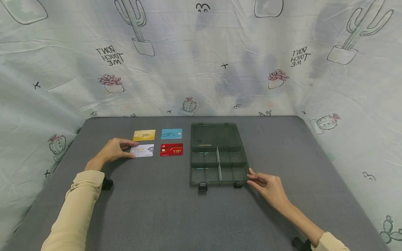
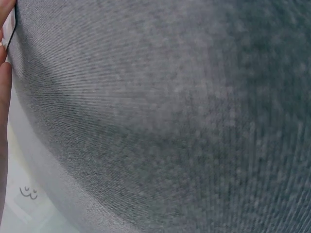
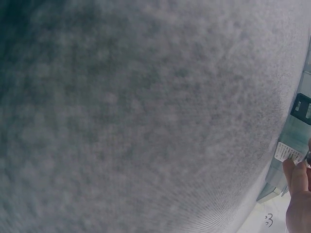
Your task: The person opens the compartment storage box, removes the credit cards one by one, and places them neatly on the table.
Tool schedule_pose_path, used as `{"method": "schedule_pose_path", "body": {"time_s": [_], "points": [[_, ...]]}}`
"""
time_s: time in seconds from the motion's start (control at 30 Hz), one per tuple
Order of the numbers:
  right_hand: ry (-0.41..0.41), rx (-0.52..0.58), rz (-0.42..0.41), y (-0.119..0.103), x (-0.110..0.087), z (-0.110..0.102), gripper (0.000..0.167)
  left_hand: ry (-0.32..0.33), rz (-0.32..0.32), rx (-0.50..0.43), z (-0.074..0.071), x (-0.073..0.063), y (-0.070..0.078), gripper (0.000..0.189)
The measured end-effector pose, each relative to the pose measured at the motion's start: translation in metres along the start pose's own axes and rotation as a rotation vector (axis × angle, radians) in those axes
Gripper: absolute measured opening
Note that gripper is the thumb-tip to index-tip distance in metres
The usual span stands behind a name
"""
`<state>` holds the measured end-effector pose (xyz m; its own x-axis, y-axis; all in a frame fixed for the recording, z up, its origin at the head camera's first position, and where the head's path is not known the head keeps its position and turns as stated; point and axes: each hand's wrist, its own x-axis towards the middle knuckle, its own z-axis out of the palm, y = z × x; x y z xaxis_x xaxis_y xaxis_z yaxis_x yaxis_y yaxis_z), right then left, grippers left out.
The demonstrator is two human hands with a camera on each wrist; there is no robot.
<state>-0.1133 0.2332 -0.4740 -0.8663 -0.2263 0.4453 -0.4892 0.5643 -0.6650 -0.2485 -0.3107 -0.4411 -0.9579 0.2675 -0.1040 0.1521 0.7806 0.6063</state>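
A white VIP card [image 1: 142, 150] lies on the grey table at the left, and my left hand [image 1: 114, 151] pinches it at its left edge between thumb and fingertips. In the left wrist view, fingers [image 2: 5, 92] and a sliver of a card [image 2: 8, 29] show only at the frame's left edge. My right hand [image 1: 270, 188] touches the right side of a dark translucent plastic box [image 1: 220, 181] near its front corner. The box's lid is laid back and four-part dividers show inside. In the right wrist view, that hand's fingertips rest by a white label [image 3: 286, 152] on the box.
Behind the white card lies a yellow card [image 1: 144, 135]. A blue card [image 1: 171, 134] and a red VIP card [image 1: 171, 149] lie between it and the box. One latch [image 1: 202, 188] juts from the box's front. A printed cloth [image 1: 201, 62] hangs behind the table.
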Motion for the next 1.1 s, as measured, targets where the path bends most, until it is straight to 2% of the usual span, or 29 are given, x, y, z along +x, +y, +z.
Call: {"method": "schedule_pose_path", "body": {"time_s": [0.43, 0.73, 1.1], "points": [[0.014, 0.011, -0.011, -0.0031, 0.0009, -0.0008, 0.019, -0.033, -0.033, -0.134, -0.0034, -0.002, -0.0023, 0.059], [-0.002, 0.02, 0.016, -0.0021, -0.0006, -0.0003, 0.02, -0.035, -0.009, -0.108, -0.0036, -0.0026, -0.0033, 0.059], [-0.007, 0.008, 0.024, -0.0013, -0.0015, 0.0002, 0.019, -0.05, -0.05, -0.083, -0.0047, -0.0053, -0.002, 0.059]]}}
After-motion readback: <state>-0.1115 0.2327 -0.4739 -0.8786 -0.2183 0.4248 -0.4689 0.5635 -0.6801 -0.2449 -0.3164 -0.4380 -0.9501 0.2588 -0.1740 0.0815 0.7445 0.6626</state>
